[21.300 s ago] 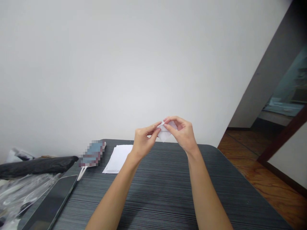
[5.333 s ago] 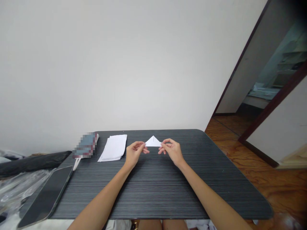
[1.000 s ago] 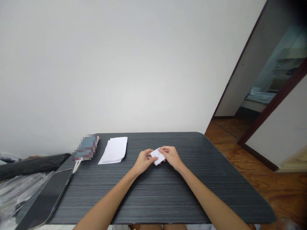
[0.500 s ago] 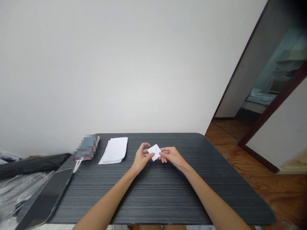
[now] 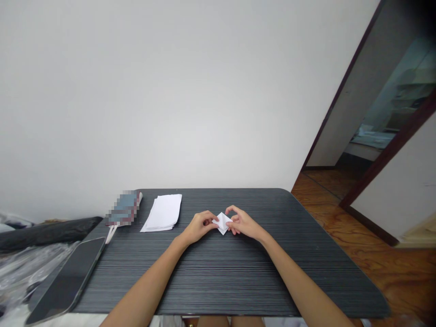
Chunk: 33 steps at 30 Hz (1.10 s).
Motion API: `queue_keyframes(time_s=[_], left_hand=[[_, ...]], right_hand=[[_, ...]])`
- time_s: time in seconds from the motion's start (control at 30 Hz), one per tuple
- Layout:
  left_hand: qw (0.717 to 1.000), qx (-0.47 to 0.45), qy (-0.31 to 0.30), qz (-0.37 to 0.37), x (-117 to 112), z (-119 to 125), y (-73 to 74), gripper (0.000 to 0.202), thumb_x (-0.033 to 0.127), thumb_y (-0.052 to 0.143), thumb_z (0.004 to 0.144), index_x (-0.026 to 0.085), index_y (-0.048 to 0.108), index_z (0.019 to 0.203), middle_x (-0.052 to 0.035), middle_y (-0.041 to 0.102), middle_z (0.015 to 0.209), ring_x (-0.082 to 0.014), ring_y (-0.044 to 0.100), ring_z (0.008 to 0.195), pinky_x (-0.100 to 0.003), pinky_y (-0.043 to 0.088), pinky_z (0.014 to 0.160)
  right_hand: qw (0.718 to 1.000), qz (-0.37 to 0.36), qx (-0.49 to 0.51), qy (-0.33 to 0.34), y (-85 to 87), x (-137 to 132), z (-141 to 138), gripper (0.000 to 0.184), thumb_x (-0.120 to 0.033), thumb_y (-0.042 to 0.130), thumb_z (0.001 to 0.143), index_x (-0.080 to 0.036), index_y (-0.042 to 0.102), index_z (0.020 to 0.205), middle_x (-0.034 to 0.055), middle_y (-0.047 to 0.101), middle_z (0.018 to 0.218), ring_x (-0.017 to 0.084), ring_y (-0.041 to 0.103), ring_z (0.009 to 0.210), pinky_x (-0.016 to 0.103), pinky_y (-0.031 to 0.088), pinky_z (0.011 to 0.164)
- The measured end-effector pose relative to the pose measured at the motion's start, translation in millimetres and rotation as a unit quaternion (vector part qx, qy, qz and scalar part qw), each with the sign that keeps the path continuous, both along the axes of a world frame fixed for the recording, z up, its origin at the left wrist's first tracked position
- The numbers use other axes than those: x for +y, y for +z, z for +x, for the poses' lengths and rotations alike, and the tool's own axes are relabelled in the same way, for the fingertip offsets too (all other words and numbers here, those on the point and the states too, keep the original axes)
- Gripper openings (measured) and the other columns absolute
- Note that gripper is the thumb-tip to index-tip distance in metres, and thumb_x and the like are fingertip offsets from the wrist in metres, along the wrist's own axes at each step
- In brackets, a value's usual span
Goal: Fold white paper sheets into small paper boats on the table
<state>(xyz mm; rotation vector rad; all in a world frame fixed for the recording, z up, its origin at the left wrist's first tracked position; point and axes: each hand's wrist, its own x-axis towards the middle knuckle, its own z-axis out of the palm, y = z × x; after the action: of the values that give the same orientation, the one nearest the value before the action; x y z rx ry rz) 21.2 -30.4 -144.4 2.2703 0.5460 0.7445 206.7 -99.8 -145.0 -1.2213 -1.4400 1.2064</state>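
Note:
A small folded piece of white paper (image 5: 222, 222), roughly diamond-shaped, rests low over the dark striped table (image 5: 221, 272). My left hand (image 5: 197, 225) pinches its left side with curled fingers. My right hand (image 5: 241, 222) pinches its right side, thumb and forefinger bent over the top corner. Both hands meet at the middle of the table, close to its surface.
A stack of white paper sheets (image 5: 162, 212) lies at the back left, beside a blurred blue-red object (image 5: 123, 209). A dark tablet (image 5: 66, 284) lies at the left front edge, with clear plastic (image 5: 17, 272) and a black bar (image 5: 44, 232) beyond. An open doorway (image 5: 384, 131) is on the right.
The folded paper has been turned and lowered toward the table. My left fingers, spread half a second ago, have closed on its left side.

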Motion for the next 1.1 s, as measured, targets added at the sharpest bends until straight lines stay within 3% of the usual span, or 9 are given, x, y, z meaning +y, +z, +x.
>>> queue_keyframes(time_s=[0.13,0.27,0.5,0.67,0.8,1.1], left_hand=[[0.998,-0.049,0.032,-0.006,-4.3,1.7,3.5,0.026,0.037,0.054,0.073,0.014,0.063,0.081,-0.0032,0.056,0.07,-0.0097,0.048,0.058,-0.022,0.039,0.057],[0.991,-0.114,0.07,-0.02,-9.4,4.0,7.0,0.024,0.035,0.054,0.073,0.014,0.063,0.079,-0.0043,0.058,0.07,-0.0102,0.05,0.057,-0.023,0.04,0.056],[0.982,-0.161,0.097,0.024,-20.9,7.9,12.3,0.017,0.029,0.057,0.072,0.014,0.064,0.076,-0.0049,0.058,0.071,-0.0116,0.051,0.061,-0.023,0.041,0.058],[0.986,-0.152,0.055,0.028,-23.1,9.0,14.2,0.033,0.028,0.059,0.071,0.016,0.059,0.102,-0.0047,0.058,0.076,-0.0124,0.052,0.066,-0.024,0.043,0.061],[0.991,-0.123,0.021,0.043,-21.8,8.5,15.6,0.03,0.026,0.052,0.076,0.018,0.058,0.105,-0.0059,0.058,0.083,-0.0129,0.053,0.072,-0.024,0.043,0.064],[0.995,-0.091,0.008,0.038,-17.2,5.4,14.9,0.026,0.025,0.049,0.079,0.02,0.061,0.101,-0.0065,0.06,0.087,-0.0145,0.055,0.077,-0.025,0.044,0.068]], right_hand=[[0.997,0.041,0.044,0.049,10.0,-3.5,1.3,0.031,-0.024,0.064,0.061,-0.016,0.05,0.088,0.0006,0.058,0.076,0.01,0.055,0.065,0.022,0.043,0.059],[0.995,0.07,0.065,0.04,17.4,-6.1,-0.2,0.032,-0.023,0.065,0.061,-0.016,0.053,0.089,0.0022,0.057,0.085,0.013,0.055,0.08,0.028,0.042,0.076],[0.981,0.163,0.094,-0.053,12.9,-1.8,-8.2,0.016,-0.023,0.061,0.065,-0.017,0.059,0.079,0.0041,0.056,0.088,0.014,0.054,0.083,0.027,0.043,0.076],[0.967,0.197,0.121,-0.109,12.5,-0.6,-12.0,0.011,-0.024,0.063,0.064,-0.017,0.063,0.071,0.0053,0.056,0.088,0.015,0.054,0.083,0.029,0.043,0.076],[0.967,0.206,0.111,-0.099,12.6,-1.9,-13.6,0.011,-0.023,0.063,0.064,-0.018,0.065,0.073,0.0055,0.055,0.089,0.015,0.054,0.084,0.029,0.044,0.075],[0.97,0.227,0.05,-0.078,11.6,-1.9,-3.0,0.009,-0.023,0.064,0.064,-0.019,0.067,0.072,0.0049,0.057,0.089,0.016,0.054,0.085,0.028,0.045,0.074]])
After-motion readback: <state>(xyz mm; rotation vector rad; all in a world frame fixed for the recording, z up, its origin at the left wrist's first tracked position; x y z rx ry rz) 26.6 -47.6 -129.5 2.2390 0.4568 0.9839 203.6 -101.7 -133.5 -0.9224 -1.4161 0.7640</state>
